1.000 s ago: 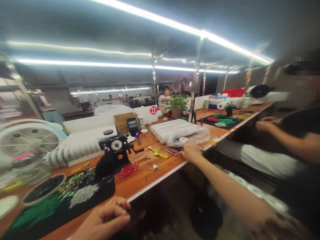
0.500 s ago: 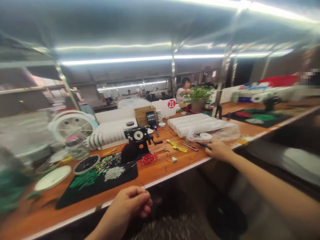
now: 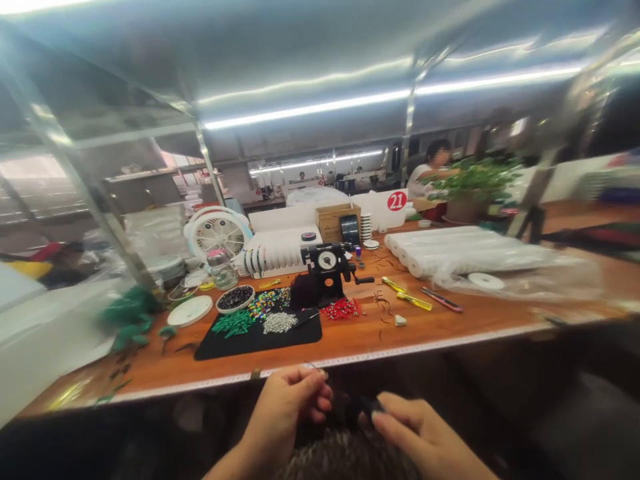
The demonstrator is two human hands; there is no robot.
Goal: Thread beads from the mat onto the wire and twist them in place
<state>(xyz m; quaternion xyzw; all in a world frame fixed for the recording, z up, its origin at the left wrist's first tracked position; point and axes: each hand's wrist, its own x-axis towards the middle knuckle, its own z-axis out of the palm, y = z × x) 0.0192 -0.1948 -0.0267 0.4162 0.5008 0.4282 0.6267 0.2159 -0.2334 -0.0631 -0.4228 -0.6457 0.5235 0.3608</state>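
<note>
My left hand (image 3: 297, 410) is closed in a pinch below the table's front edge, with a thin dark wire standing out from between thumb and forefinger. To its right, my right hand (image 3: 407, 420) is closed on a dark tool (image 3: 363, 408), whose shape is blurred against the dark background. The two hands are apart. Beyond them, a black mat (image 3: 220, 350) bears green pieces (image 3: 234, 323), silver beads (image 3: 280, 323) and multicoloured beads (image 3: 267, 303). Red pieces (image 3: 341, 309) lie in front of a black hand-cranked device (image 3: 327, 263) with a dial.
Yellow-handled tools (image 3: 407, 294) and a pink-edged tool (image 3: 443, 299) lie right of the device. Wrapped white rolls (image 3: 440, 247) sit farther right. A bowl of black pieces (image 3: 235, 299), a white lid (image 3: 190, 311) and a fan (image 3: 219, 233) stand left. A person (image 3: 435, 167) sits behind.
My right hand has come back from the table beside the white rolls to near my left hand, bringing the dark tool. The view has turned right to left, so the bench appears shifted rightward.
</note>
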